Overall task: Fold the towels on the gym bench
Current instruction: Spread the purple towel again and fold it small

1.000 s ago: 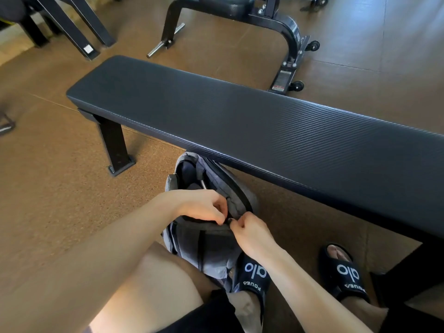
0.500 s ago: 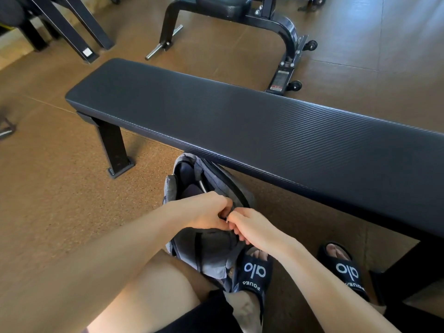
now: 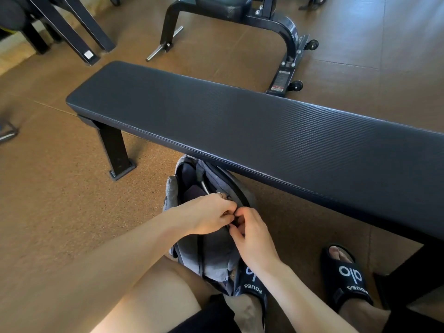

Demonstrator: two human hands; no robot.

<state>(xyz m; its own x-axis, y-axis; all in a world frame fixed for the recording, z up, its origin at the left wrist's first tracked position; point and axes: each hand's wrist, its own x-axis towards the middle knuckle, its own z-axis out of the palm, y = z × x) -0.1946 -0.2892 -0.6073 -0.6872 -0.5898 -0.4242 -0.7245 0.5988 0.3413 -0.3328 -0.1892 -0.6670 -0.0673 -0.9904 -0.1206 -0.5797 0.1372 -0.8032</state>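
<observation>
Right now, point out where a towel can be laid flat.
The gym bench top is bare from its left end to the right frame edge. The floor left of the bench leg is open too. It is crowded by the grey bag, where the left hand and right hand work.

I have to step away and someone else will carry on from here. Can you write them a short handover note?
Left hand: fingers curled, pinching at the opening of the grey bag.
Right hand: also pinching at the same spot of the opening, right beside the left.
The bag stands on the floor between the legs, against the near edge of the gym bench.
No towel shows on the bench; whether any lies in the bag cannot be told.
Done: no folding.
Left: open the bag, find the towels, fold them on the bench.
</observation>
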